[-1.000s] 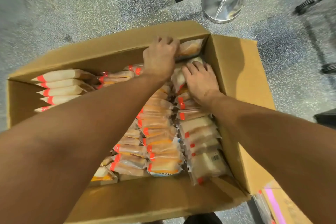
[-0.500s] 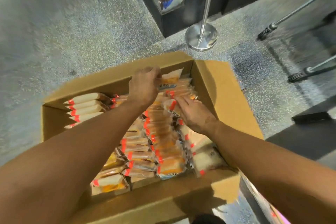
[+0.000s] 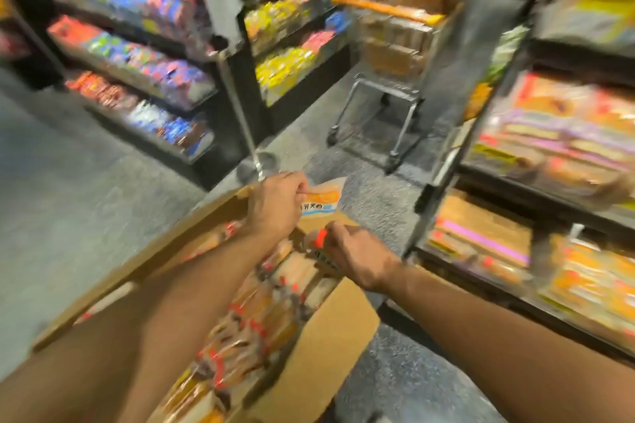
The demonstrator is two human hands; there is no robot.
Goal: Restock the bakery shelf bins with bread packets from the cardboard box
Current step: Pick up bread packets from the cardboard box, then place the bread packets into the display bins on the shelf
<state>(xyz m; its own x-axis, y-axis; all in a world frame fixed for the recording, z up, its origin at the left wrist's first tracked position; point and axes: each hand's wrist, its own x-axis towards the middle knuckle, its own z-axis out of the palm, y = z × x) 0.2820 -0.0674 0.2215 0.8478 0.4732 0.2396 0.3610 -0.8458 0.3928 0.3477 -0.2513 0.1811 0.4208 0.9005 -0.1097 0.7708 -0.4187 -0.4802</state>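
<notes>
The open cardboard box (image 3: 330,330) lies below me, packed with rows of bread packets (image 3: 254,326) with red-orange tags. My left hand (image 3: 275,206) pinches one orange-and-white bread packet (image 3: 321,199) lifted above the box's far edge. My right hand (image 3: 354,252) grips another packet with a red tag (image 3: 318,244) just over the box's far right corner. The bakery shelf bins (image 3: 536,161) stand to the right, stacked with bread packets. The whole view is blurred.
A metal stanchion post (image 3: 247,134) rises just beyond the box. A trolley (image 3: 388,79) loaded with cardboard boxes stands in the aisle ahead. Snack shelves (image 3: 137,55) line the far left. Grey floor lies on the left.
My head has swung up from the box to the aisle and shelves. Both hands have lifted out of the box, each now holding a packet.
</notes>
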